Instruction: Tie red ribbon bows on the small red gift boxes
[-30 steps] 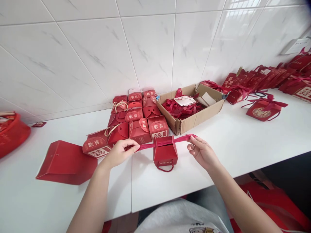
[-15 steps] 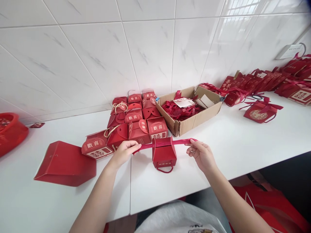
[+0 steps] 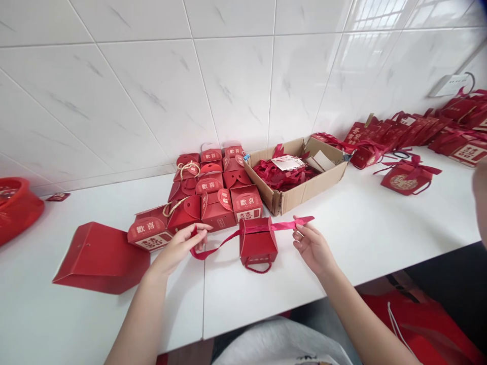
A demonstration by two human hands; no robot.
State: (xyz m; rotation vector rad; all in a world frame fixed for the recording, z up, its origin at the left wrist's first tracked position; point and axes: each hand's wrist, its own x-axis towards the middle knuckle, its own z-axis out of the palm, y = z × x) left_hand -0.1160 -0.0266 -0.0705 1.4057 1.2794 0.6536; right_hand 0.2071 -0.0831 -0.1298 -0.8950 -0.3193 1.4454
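Observation:
A small red gift box (image 3: 257, 243) with a cord handle stands on the white counter (image 3: 373, 228) in front of me. A red ribbon (image 3: 281, 225) runs through its top and out both sides. My left hand (image 3: 178, 247) pinches the ribbon's left end, which sags in a loop toward the box. My right hand (image 3: 311, 244) pinches the right part of the ribbon, whose tip sticks out past the fingers.
A cluster of finished red boxes (image 3: 213, 187) sits behind the box. A cardboard carton (image 3: 300, 190) holds more red ribbons. A flat red bag (image 3: 101, 257) lies at the left, a red basin (image 3: 17, 205) at far left. Red gift bags (image 3: 407, 175) line the right.
The ribbon was stretched taut between both hands; now its left side hangs slack in a loop as my left hand has moved its end back and inward. The box has stayed put.

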